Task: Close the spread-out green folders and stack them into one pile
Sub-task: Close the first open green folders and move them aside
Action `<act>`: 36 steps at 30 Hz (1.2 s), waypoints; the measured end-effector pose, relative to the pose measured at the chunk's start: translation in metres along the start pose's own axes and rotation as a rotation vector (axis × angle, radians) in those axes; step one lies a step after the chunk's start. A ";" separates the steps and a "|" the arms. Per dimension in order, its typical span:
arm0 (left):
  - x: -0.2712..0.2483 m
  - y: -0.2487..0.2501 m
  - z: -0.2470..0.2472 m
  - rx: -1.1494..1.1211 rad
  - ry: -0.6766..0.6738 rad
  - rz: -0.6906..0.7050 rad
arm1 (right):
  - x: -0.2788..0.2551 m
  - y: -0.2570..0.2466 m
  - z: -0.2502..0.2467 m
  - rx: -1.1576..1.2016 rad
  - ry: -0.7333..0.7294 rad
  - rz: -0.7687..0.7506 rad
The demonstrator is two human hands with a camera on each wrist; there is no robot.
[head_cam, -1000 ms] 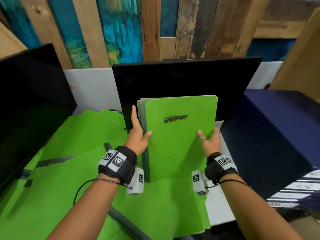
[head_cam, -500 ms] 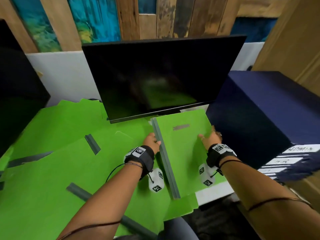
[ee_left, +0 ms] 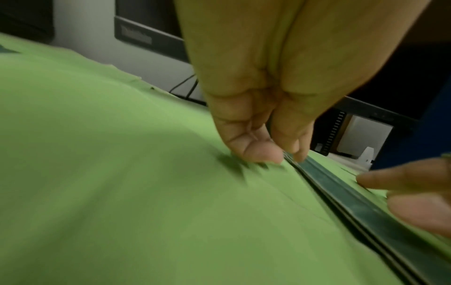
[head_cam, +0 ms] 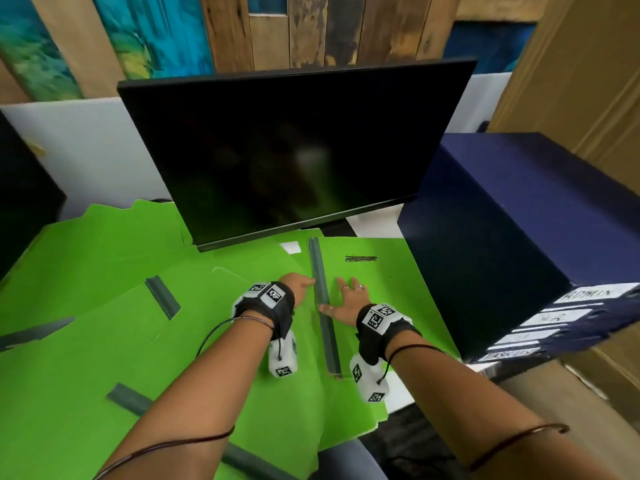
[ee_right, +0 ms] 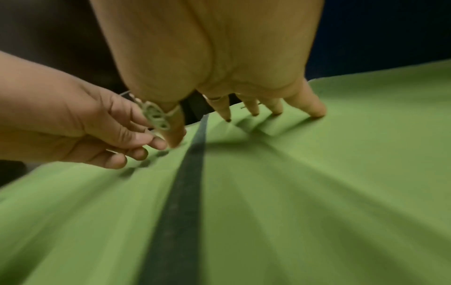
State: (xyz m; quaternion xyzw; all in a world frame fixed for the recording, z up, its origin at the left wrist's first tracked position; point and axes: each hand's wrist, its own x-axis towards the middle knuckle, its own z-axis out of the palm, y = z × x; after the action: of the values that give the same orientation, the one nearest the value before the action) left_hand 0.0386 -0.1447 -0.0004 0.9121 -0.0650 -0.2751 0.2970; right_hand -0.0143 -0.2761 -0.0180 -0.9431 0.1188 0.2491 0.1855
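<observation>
A closed green folder pile [head_cam: 384, 306] lies flat at the desk's right, its grey spine [head_cam: 322, 299] on the left side and a dark scribble near its top. My left hand [head_cam: 299, 284] sits just left of the spine, fingers loosely curled, fingertips [ee_left: 258, 154] touching the green sheet and the spine's edge [ee_left: 341, 192]. My right hand [head_cam: 346, 296] presses flat on the top cover [ee_right: 341, 154], fingers [ee_right: 314, 108] spread, thumb by the spine [ee_right: 187, 183]. Several open green folders [head_cam: 104, 271] with grey spines [head_cam: 162, 296] lie spread to the left, partly under the pile.
A black monitor [head_cam: 294, 150] stands right behind the folders, its lower edge over them. A second dark screen [head_cam: 20, 202] is at the left. Navy labelled binders [head_cam: 519, 237] press against the pile's right side. Brown cardboard [head_cam: 571, 81] rises at the right. White desk [head_cam: 370, 226] shows behind.
The pile, held upright between both hands a second ago, now lies flat on the desk. My right hand has slid from the pile's right edge toward the spine and flattened on the cover.
</observation>
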 end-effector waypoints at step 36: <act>-0.048 -0.185 -0.143 0.400 0.392 -0.406 | 0.012 -0.076 0.022 0.258 -0.212 -0.054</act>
State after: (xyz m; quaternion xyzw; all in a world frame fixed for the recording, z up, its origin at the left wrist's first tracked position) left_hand 0.0676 0.0924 0.0110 0.9820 0.1236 -0.1302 0.0583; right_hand 0.0102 -0.1999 -0.0198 -0.8826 0.1041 0.3250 0.3233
